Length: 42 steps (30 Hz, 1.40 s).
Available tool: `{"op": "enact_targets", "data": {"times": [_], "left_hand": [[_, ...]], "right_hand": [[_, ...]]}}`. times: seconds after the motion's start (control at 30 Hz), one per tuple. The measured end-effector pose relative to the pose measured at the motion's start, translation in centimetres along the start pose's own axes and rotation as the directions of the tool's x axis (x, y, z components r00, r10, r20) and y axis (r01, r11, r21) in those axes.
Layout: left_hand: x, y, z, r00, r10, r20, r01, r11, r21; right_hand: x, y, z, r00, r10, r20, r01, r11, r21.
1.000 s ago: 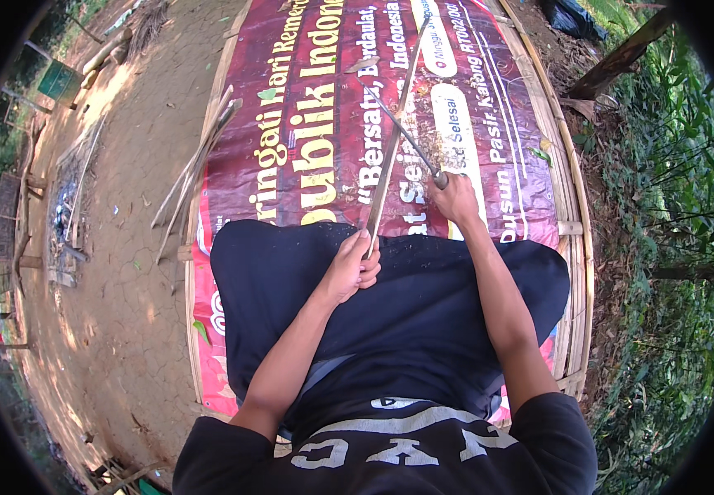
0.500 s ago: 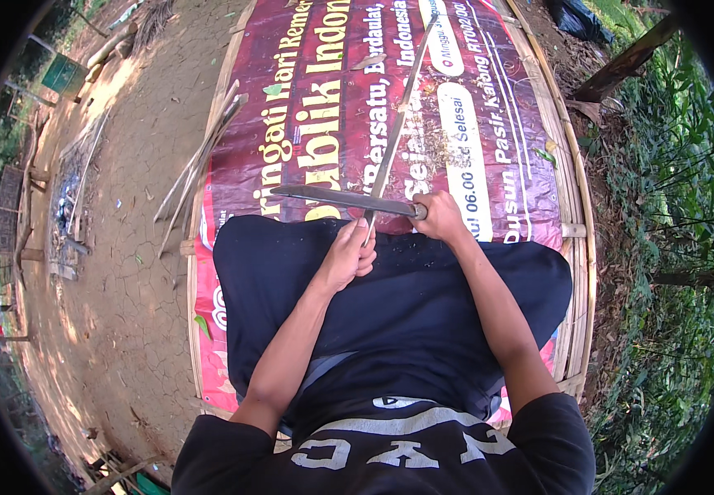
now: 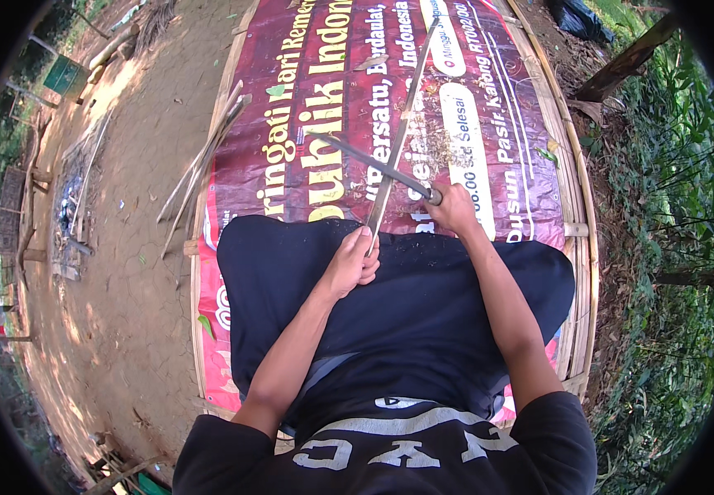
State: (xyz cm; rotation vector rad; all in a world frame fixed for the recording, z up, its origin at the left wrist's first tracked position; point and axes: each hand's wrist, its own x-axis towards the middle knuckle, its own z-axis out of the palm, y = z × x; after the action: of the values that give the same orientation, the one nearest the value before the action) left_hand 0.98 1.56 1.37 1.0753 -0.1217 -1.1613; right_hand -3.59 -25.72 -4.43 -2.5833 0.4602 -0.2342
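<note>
Head: knife (image 3: 363, 158) newly farther forward

This is an outdoor yard: cracked bare earth (image 3: 146, 157) lies left, dense green plants (image 3: 671, 355) grow right, a bamboo platform (image 3: 581, 272) stands between.

On your left you have cracked ground (image 3: 138, 181), with a green box-like object (image 3: 63, 77) at its far end. A green leaf (image 3: 207, 327) lies at the near left of the red banner (image 3: 355, 107). On your right are green plants (image 3: 679, 181), a brown timber (image 3: 624, 59) and, farther off, a black plastic bag (image 3: 581, 21).
</note>
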Motion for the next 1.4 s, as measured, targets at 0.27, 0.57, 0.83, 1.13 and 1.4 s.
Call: {"op": "enact_targets", "data": {"times": [0.27,0.57,0.83,1.13,1.4], "left_hand": [[0.8,0.4,0.0,1.000,0.020,0.009,-0.019,0.993,-0.115],[-0.2,-0.1,0.1,1.000,0.012,0.016,-0.012,1.000,-0.003],[0.5,-0.4,-0.1,0.999,0.021,0.050,-0.017,0.998,-0.068],[0.7,0.1,0.0,0.998,0.024,0.060,-0.024,1.000,-0.008],[0.5,0.2,-0.4,0.997,0.017,0.070,-0.009,0.993,-0.118]], "right_hand": [[-2.1,-5.6,-0.5,0.989,-0.122,0.082,0.107,0.980,0.165],[0.6,-0.5,-0.5,1.000,-0.017,0.016,0.014,0.990,0.138],[-2.5,-5.5,-0.7,0.976,-0.188,0.106,0.173,0.976,0.134],[0.8,0.9,-0.4,0.998,0.043,0.052,-0.052,0.979,0.195],[-2.3,-5.3,-1.4,0.960,-0.248,0.134,0.238,0.967,0.086]]}}
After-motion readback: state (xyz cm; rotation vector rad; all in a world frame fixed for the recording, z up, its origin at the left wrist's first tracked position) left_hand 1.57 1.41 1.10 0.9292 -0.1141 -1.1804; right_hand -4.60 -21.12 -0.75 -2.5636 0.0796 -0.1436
